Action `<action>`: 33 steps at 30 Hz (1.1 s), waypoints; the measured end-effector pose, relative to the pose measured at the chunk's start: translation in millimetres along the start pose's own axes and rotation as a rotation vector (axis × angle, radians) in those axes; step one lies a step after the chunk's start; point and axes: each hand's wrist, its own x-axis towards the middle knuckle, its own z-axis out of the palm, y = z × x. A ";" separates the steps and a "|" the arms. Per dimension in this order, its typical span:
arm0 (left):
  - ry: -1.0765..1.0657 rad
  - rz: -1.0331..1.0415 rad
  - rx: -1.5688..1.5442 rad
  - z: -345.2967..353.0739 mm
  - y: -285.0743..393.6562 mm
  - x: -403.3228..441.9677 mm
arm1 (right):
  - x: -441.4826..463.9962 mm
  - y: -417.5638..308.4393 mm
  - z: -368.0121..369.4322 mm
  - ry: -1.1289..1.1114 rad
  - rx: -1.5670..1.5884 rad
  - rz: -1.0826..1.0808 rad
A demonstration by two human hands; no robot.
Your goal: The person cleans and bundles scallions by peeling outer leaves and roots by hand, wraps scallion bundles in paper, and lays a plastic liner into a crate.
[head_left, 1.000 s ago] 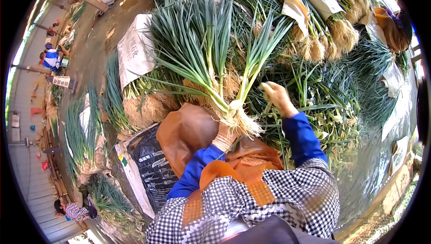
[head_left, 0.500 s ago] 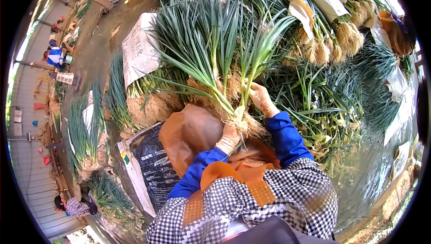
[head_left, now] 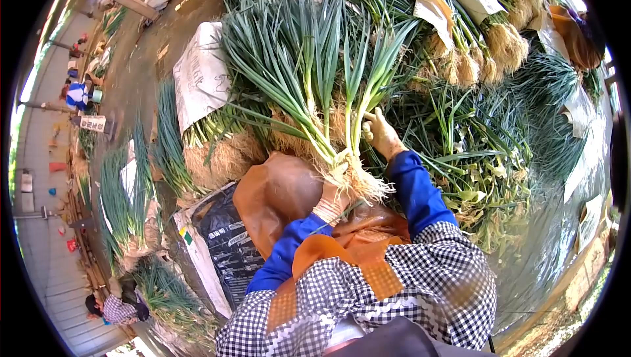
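Note:
My left hand (head_left: 332,200) is wrapped round the root end of a bunch of green leafy stalks (head_left: 320,111), just above the brown apron over my lap. Pale stringy roots (head_left: 363,181) hang out to the right of that hand and partly cover its fingers. The long leaves fan upward and away from me. My right hand (head_left: 381,133) is beside the right-hand stalks of the bunch, with its fingers bent toward the stems. Whether those fingers pinch a stalk or a leaf is too small to make out.
More rooted bundles (head_left: 222,155) lie at the left under a white sack (head_left: 202,76). Loose leaves and trimmings (head_left: 473,179) are heaped at the right. Wrapped bundles (head_left: 505,53) lie at the upper right. Two people (head_left: 77,95) (head_left: 117,310) are at the far left.
My right hand came in from the right to the stalks, then shifted slightly up along them. The bunch stays in my left hand, and its right-hand leaves have swayed.

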 end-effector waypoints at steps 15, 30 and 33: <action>-0.061 0.039 0.063 -34.0 -6.4 11.2 | -66.1 37.0 -22.3 -0.231 -2.216 0.574; -0.084 0.095 0.119 -44.3 -4.2 10.6 | -55.4 42.5 61.2 0.216 -0.484 -0.357; -0.088 0.129 0.175 -50.7 -5.9 13.8 | -102.9 17.6 66.2 0.164 -0.924 -0.481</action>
